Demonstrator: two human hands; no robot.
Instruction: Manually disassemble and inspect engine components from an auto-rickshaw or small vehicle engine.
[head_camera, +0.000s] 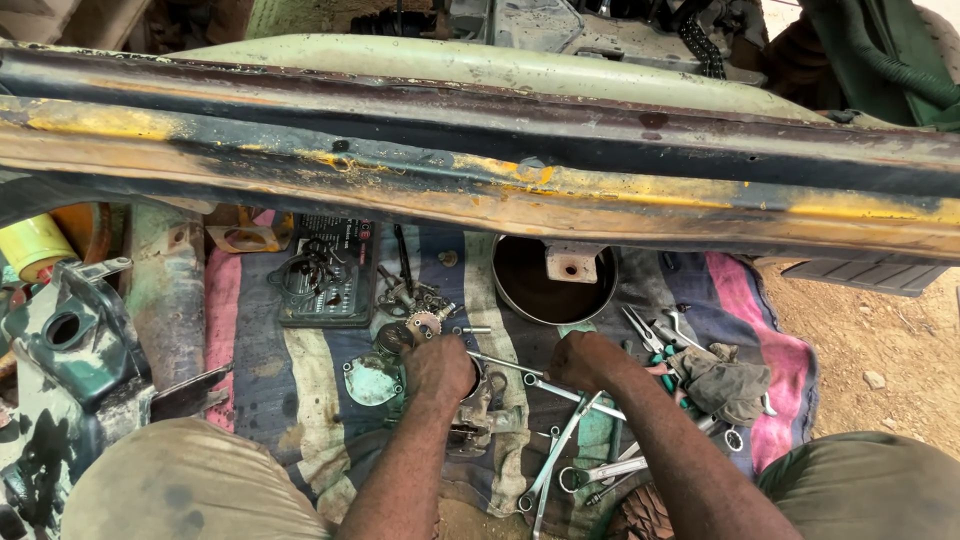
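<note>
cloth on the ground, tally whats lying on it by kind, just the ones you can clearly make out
On the cloth, near the left hand and right hand:
Round pans: 1
Socket trays: 1
Gears: 1
Rags: 1
Pliers: 1
Wrenches: at least 4, overlapping, so exact count unclear
Total: at least 9

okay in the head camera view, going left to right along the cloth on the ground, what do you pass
Green metal housing → black socket tray → pale round cover plate → left hand → right hand → pliers → grey rag → bare dirt.
</note>
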